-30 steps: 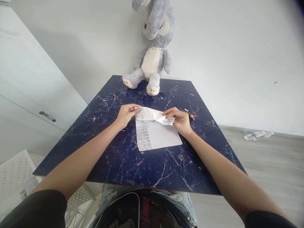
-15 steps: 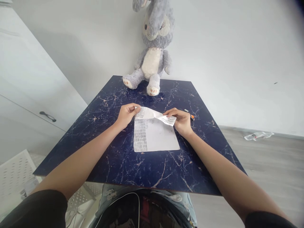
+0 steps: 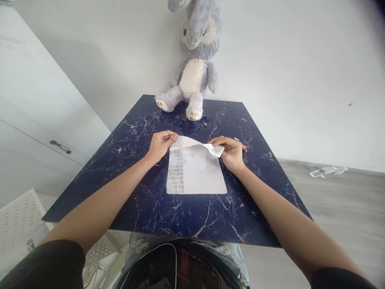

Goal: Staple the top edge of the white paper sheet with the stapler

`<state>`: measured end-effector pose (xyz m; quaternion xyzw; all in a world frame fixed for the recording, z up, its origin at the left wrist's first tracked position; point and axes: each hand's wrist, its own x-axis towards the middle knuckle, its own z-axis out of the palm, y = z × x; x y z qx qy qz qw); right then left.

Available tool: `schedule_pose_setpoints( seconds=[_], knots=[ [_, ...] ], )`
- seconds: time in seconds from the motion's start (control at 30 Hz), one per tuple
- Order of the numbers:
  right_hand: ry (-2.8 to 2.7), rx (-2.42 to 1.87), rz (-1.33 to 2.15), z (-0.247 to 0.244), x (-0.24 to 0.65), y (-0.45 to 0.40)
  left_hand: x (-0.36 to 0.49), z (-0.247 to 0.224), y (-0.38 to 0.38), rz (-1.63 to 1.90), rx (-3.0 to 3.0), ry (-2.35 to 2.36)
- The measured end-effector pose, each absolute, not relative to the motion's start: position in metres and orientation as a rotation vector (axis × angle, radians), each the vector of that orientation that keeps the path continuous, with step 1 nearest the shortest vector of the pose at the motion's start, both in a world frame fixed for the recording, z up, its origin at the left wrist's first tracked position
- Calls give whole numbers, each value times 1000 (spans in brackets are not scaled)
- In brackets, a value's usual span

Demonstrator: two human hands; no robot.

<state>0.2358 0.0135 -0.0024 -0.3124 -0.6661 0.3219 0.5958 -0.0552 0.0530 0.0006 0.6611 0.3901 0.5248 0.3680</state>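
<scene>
A sheet of paper [image 3: 200, 176] with a printed or written column down its left side lies on the dark blue marbled table [image 3: 144, 212]. Its far edge is lifted and folded over toward me, showing more writing on the flap. My left hand [image 3: 161, 145] pinches the far left corner between thumb and fingers. With the thumb mostly hidden, my right hand [image 3: 230, 152] grips the flap's right end, which is twisted. Partly behind that hand are a small orange and black object [image 3: 244, 148] and a small whitish piece [image 3: 236, 139].
A grey plush rabbit [image 3: 194, 80] sits at the table's far edge against the wall. At the left stand a white cabinet [image 3: 45, 100] and a perforated white chair [image 3: 24, 216]. Clear plastic packaging [image 3: 327, 172] lies on the floor at the right.
The paper's near part has shifted slightly left and toward me. The flap's right end has twisted and narrowed a little. Both hands keep their hold, almost in place.
</scene>
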Motion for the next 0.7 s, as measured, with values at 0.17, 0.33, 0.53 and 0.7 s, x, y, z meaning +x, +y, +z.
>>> schedule_pose_setpoints(
  seconds=[0.17, 0.33, 0.53, 0.7],
  knots=[
    [-1453, -832, 641, -9, 238, 18, -55, -2, 54, 1315, 1679, 992],
    [-1427, -919, 633, -14, 239, 22, -54, -8, 60, 1243, 1575, 999],
    [-1392, -952, 655, -15, 240, 24, -52, -8, 60, 1166, 1357, 858],
    [-1391, -966, 683, -14, 241, 24, -53, -5, 53, 1104, 1518, 770]
  ],
)
